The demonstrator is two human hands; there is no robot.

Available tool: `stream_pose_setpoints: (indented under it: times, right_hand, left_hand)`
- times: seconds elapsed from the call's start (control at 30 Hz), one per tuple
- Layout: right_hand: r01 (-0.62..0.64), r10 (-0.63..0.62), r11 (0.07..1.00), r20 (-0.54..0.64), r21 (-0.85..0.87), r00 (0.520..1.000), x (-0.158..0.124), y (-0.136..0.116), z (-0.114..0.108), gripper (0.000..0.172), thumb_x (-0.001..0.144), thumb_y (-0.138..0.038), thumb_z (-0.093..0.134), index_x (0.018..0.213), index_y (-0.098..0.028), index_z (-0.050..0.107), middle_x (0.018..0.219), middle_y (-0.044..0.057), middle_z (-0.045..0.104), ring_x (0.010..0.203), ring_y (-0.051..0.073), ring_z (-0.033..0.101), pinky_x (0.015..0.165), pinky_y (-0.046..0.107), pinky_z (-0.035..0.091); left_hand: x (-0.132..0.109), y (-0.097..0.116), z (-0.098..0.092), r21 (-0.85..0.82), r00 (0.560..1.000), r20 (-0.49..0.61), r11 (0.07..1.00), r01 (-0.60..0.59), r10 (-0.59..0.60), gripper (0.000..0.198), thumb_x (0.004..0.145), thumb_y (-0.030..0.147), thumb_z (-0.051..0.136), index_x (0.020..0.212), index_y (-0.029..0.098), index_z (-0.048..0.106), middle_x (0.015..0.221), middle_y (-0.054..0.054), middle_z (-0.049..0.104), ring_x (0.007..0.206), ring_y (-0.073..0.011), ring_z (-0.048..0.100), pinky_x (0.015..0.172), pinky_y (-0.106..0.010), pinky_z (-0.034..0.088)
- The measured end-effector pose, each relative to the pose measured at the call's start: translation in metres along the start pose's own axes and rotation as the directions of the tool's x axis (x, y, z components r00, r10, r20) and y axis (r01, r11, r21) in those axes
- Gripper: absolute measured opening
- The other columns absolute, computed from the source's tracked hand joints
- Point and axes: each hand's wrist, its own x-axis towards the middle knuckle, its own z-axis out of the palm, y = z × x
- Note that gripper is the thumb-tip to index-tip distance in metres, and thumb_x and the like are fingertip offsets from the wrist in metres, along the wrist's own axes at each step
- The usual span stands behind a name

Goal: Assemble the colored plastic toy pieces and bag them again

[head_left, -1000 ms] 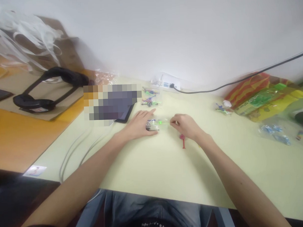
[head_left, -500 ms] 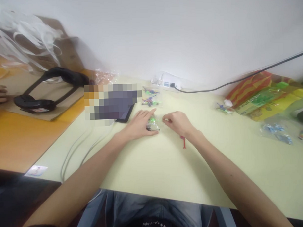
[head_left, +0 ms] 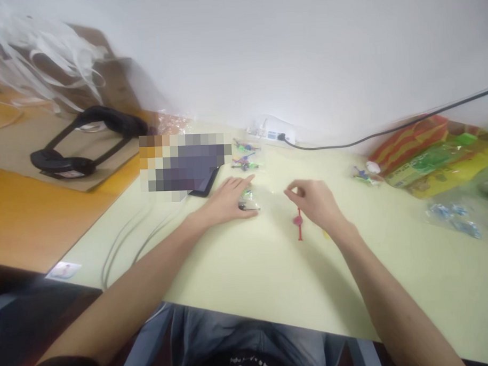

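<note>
My left hand (head_left: 229, 199) lies on the table with thumb and fingers spread around a small clear plastic bag (head_left: 250, 200) with green and black parts. Whether the fingers press on the bag cannot be made out. To the right and apart from the bag, my right hand (head_left: 313, 199) is closed in a pinch above the table. Anything between its fingertips is too small to tell. Just below that hand lies a red stick-like piece (head_left: 299, 224) with a round pinkish middle. A yellow piece (head_left: 326, 234) shows partly from under the right wrist.
Bagged colourful toy pieces (head_left: 245, 159) lie behind my left hand, beside a tablet (head_left: 206, 184), partly blurred out. A power strip (head_left: 272, 131) with a black cable stands by the wall. At right are bright packaging (head_left: 423, 166) and bagged blue pieces (head_left: 453, 215); at left, a black frame (head_left: 67, 162).
My right hand has moved right, away from the bag, still pinched. More of the red piece and the yellow piece now show. My left hand stays by the bag; the view has shifted slightly.
</note>
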Motion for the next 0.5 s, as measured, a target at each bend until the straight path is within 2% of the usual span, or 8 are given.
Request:
stream_pose_setpoints:
  times: [0.1,0.13,0.23,0.37,0.5]
  right_hand:
    - [-0.108,0.116,0.991,0.093,-0.083,0.989,-0.043,0.007,-0.008,0.032,0.094,-0.046,0.057,0.076,-0.024,0.072,0.061,0.002,0.067,0.058,0.018,0.058,0.057,0.029,0.032]
    - [-0.153,0.165,0.978,0.080,-0.138,0.983,-0.057,0.008,-0.006,0.036,0.093,-0.049,0.056,0.074,-0.024,0.072,0.061,0.003,0.066,0.059,0.019,0.059,0.057,0.029,0.032]
    - [-0.218,0.234,0.949,0.043,-0.228,0.971,-0.086,0.007,0.010,0.034,0.092,-0.053,0.058,0.084,-0.022,0.072,0.071,0.009,0.070,0.069,0.025,0.064,0.059,0.030,0.032]
    - [-0.235,0.252,0.958,0.093,-0.166,0.963,-0.094,0.009,0.030,0.019,0.094,-0.032,0.055,0.088,-0.021,0.069,0.077,0.009,0.071,0.076,0.026,0.067,0.060,0.030,0.033]
    - [-0.230,0.230,0.973,0.115,-0.012,0.966,-0.093,0.019,0.033,0.023,0.093,-0.022,0.049,0.077,-0.021,0.065,0.071,0.007,0.070,0.068,0.022,0.066,0.061,0.030,0.036]
  left_hand:
    - [0.000,-0.001,0.000,0.009,1.000,0.000,1.000,-0.004,0.004,0.101,0.078,0.064,0.072,0.159,0.024,0.028,0.138,-0.011,0.057,0.134,-0.0339,0.045,0.116,-0.046,0.034]
    - [0.000,-0.001,0.001,0.013,1.000,-0.001,1.000,-0.006,0.006,0.101,0.078,0.064,0.072,0.159,0.024,0.028,0.139,-0.010,0.056,0.134,-0.0339,0.045,0.117,-0.046,0.034]
    - [0.001,-0.003,0.002,0.025,1.000,-0.003,1.000,-0.005,0.005,0.102,0.077,0.064,0.072,0.159,0.024,0.027,0.139,-0.010,0.057,0.134,-0.0339,0.045,0.117,-0.046,0.032]
    - [0.002,-0.003,0.002,0.033,1.000,0.004,0.999,0.005,-0.005,0.103,0.077,0.064,0.073,0.160,0.024,0.026,0.140,-0.011,0.056,0.136,-0.0338,0.044,0.119,-0.046,0.031]
    - [0.001,-0.004,0.001,0.023,1.000,0.008,1.000,0.018,-0.018,0.105,0.076,0.063,0.074,0.160,0.026,0.024,0.142,-0.010,0.055,0.137,-0.0338,0.045,0.118,-0.046,0.033]
